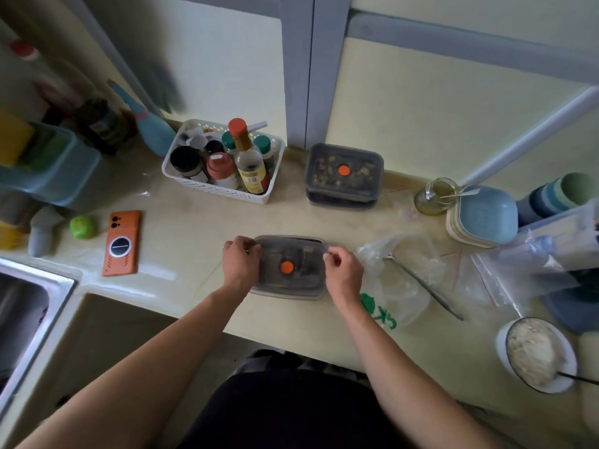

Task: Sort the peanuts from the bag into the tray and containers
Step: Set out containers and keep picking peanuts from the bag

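A grey see-through container (288, 280) with a lid and an orange round valve sits on the counter near its front edge. My left hand (240, 260) grips its left end, fingers curled over the far left corner. My right hand (343, 272) grips its right end, fingers pinching the lid's rim. Two more lidded grey containers (343, 171) are stacked at the back by the wall; the top one holds dark contents. A crumpled clear plastic bag (402, 280) with green print lies just right of my right hand.
A white basket (223, 189) of bottles stands at the back. An orange phone (122, 243) lies left, a sink (29, 306) beyond it. Metal tongs (428, 286) lie on the bag. A bowl of pale grains (534, 353), blue plates (483, 218) and a jar (436, 196) crowd the right.
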The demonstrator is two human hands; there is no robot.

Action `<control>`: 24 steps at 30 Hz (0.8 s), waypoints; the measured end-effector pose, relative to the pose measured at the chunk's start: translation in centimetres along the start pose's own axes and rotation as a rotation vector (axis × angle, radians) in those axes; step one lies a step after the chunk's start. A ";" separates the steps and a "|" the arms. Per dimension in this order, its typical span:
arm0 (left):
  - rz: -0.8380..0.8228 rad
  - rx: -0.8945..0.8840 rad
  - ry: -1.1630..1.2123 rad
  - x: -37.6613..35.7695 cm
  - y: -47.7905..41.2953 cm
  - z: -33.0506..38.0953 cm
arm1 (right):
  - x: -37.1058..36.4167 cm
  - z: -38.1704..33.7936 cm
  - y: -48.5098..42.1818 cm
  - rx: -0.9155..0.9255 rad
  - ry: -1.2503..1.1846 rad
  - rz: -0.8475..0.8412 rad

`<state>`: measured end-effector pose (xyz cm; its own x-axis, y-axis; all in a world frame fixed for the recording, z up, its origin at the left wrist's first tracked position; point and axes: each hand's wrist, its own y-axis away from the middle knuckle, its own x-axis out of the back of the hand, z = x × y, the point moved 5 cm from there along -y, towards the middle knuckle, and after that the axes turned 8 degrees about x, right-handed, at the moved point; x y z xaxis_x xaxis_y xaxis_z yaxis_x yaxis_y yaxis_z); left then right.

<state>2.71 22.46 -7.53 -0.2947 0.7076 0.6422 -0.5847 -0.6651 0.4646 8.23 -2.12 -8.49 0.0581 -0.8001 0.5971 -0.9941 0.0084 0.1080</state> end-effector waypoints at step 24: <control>-0.065 0.059 -0.002 -1.8 -1.0 -0.6 | -1.9 -1.1 -1.8 -0.228 0.231 -0.049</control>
<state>3.37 21.97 -9.45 -0.2563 0.7491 0.6109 -0.5565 -0.6311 0.5404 9.99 0.04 -8.90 0.1504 -0.6458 0.7486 -0.9450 0.1286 0.3008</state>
